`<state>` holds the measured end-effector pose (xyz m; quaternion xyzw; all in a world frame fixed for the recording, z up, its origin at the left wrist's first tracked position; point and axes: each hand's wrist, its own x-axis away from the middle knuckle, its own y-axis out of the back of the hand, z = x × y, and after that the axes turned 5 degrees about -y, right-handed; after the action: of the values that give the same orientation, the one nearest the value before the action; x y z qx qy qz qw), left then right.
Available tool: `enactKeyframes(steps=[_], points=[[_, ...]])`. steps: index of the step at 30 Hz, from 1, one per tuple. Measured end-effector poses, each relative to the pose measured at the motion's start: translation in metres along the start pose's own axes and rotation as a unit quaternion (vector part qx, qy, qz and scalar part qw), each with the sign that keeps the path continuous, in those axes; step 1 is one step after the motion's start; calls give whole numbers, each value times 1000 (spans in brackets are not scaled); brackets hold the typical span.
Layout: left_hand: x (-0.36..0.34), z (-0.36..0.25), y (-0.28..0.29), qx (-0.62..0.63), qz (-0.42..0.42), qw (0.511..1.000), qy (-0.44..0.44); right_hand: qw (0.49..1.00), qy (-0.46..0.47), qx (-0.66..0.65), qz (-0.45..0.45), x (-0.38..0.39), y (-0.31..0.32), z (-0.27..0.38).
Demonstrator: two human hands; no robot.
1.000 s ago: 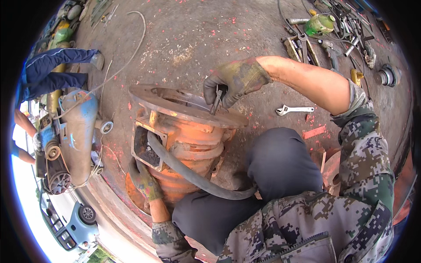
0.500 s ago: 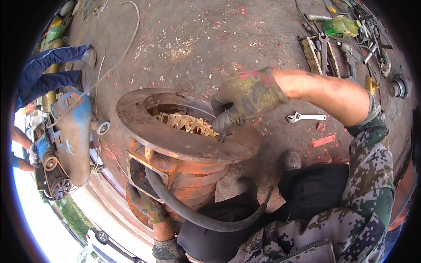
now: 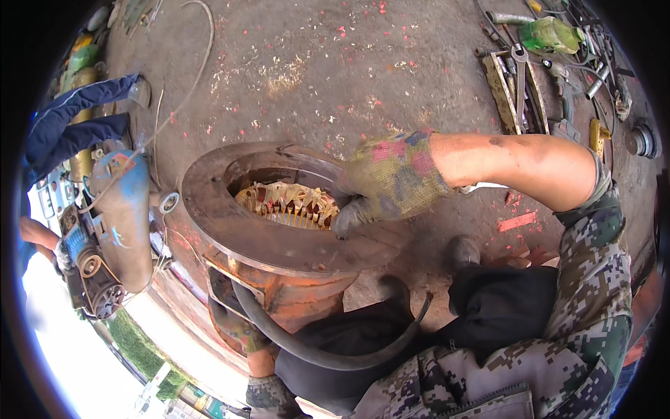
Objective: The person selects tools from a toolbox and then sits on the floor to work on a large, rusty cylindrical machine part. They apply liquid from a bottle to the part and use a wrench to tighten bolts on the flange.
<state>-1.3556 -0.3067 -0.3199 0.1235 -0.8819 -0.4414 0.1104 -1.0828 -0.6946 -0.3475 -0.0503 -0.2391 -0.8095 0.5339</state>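
A rusty orange motor housing (image 3: 300, 297) stands before me, its wide brown flange (image 3: 230, 216) tilted up. Inside its round opening are pale-taped coil windings (image 3: 286, 199) with yellowish slots below. My right hand (image 3: 394, 178), in a patterned work glove with dark fingertips, is closed at the right inner rim of the flange; anything in its fingers is hidden. My left hand (image 3: 241, 332), gloved alike, grips the housing's lower left side, its fingers partly hidden. A thick black cable (image 3: 314, 357) curves from the opening in the housing's side across my lap.
A blue-grey compressor (image 3: 122, 216) stands at left, where another person in dark blue trousers (image 3: 80, 105) works. At right lie a tool tray (image 3: 502, 91) with a large wrench (image 3: 520, 70), a green plastic jug (image 3: 551, 35) and a red strip (image 3: 516, 222). A hose (image 3: 202, 77) runs across the floor.
More of the windings and slots now shows inside the opening. My right hand has shifted slightly left and down, its fingertips moving from the flange face to the inner rim. My view has shifted slightly.
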Motion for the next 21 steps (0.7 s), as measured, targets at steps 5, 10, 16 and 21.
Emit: enactKeyframes(steps=[5,10,16,21], points=[[-3,2,-2,-2,14,1000,-8,997,30,33,69,3,18,8],[-3,3,3,-13,25,1000,-10,997,-11,26,69,0,18,5],[-7,2,4,-20,38,999,-18,997,69,32,11,8,16,-3],[-7,-1,7,-24,46,998,-20,994,84,-75,-7,10,14,-12]])
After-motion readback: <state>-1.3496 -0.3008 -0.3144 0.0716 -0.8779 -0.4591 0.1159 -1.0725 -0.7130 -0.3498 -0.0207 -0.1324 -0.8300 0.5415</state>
